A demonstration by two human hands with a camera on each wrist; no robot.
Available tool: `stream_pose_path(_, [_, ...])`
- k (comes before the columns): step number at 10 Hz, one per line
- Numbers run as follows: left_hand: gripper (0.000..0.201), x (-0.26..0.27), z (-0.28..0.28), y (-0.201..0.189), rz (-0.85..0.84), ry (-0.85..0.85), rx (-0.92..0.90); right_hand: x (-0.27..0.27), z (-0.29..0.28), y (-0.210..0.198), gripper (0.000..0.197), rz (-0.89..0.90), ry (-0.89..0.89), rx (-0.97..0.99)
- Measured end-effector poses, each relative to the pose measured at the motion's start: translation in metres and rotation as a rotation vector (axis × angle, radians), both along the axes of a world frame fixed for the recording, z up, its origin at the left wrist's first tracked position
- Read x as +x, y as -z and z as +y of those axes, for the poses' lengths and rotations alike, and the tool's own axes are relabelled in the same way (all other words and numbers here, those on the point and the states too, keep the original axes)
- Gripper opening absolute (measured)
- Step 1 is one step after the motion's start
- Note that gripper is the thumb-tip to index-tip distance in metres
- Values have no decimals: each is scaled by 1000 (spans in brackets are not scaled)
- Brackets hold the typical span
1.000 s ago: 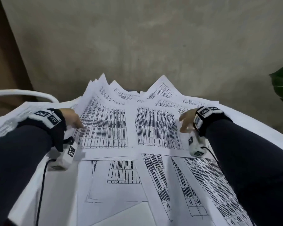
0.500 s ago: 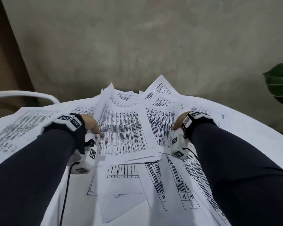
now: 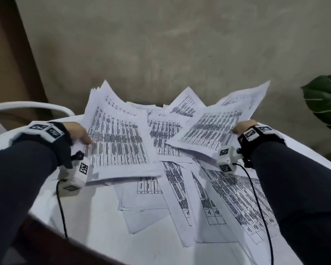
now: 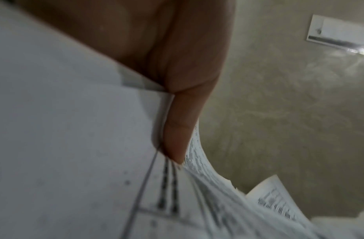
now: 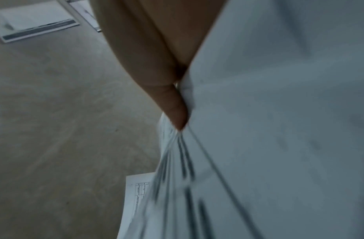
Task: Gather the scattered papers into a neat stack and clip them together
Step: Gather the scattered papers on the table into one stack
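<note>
- Currently the left hand point(image 3: 78, 131) pinches a sheaf of printed papers point(image 3: 117, 144) at its left edge, thumb on top of the table print; the left wrist view shows the thumb point(image 4: 181, 126) pressed against the fanned sheet edges.
- The left sheaf is raised off the white table point(image 3: 96, 232), its far corner tilted up toward the wall point(image 3: 180, 44).
- The right hand point(image 3: 242, 127) pinches a second sheaf point(image 3: 214, 127) at its right edge; the right wrist view shows a thumb point(image 5: 174, 106) clamped on the bunched sheets, the other fingers hidden behind the paper.
- That right sheaf is also lifted, slanting up to the far right.
- Between the two sheaves, more sheets point(image 3: 164, 134) lie on the table at the far middle.
- Loose sheets point(image 3: 227, 203) lie scattered and overlapping on the near and right part of the table.
- A green leaf point(image 3: 325, 96) shows at the far right, and a white curved chair back point(image 3: 31, 107) at the far left.
- Each wrist carries a black strap and a white camera block with a cable.
</note>
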State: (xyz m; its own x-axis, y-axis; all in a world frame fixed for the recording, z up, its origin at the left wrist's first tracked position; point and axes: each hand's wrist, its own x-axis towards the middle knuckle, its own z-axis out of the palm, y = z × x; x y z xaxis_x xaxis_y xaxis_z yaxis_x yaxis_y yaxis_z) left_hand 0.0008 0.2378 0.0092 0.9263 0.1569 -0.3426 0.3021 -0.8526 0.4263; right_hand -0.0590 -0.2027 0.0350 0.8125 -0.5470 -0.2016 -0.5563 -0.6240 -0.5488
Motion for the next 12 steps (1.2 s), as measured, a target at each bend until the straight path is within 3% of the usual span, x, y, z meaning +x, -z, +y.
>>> stream_pose_path(1, [30, -16, -4, 13, 35, 45, 73, 7, -1, -9, 32, -128, 58, -271])
stream_pose_path(2, [33, -24, -16, 16, 53, 68, 88, 3, 14, -24, 41, -538, 221, 250])
stream_pose_path(3, [45, -34, -24, 13, 68, -26, -18, 7, 34, -31, 44, -458, 41, 253])
stream_pose_path(4, [52, -77, -47, -8, 18, -165, -258, 5, 66, -22, 36, -170, -197, 69])
stream_pose_path(5, [56, -78, -41, 4, -31, -184, -477, -10, 103, -4, 47, 7, -395, -161])
stream_pose_path(6, [84, -61, -33, 23, -109, -178, -851, -16, 135, 8, 37, 113, -482, -273])
stream_pose_path(7, [93, -56, -28, 30, -39, -192, -959, -17, 164, 13, 38, 215, -546, -185])
stream_pose_path(8, [79, -73, -29, 22, 28, -68, -666, -17, 180, 16, 32, 142, -579, -272])
stream_pose_path(9, [25, -69, -18, 16, -123, 7, -611, -11, 177, 24, 19, -48, -514, -119])
stream_pose_path(10, [20, -73, -1, 4, -203, -4, -861, -5, 158, 29, 88, -264, -269, 406])
stream_pose_path(11, [21, -72, 3, -1, -164, 46, -1054, -5, 155, 24, 67, -224, -403, 773])
stream_pose_path(12, [30, -69, 1, -1, -178, 134, -913, 6, 159, 24, 53, -216, -386, 490])
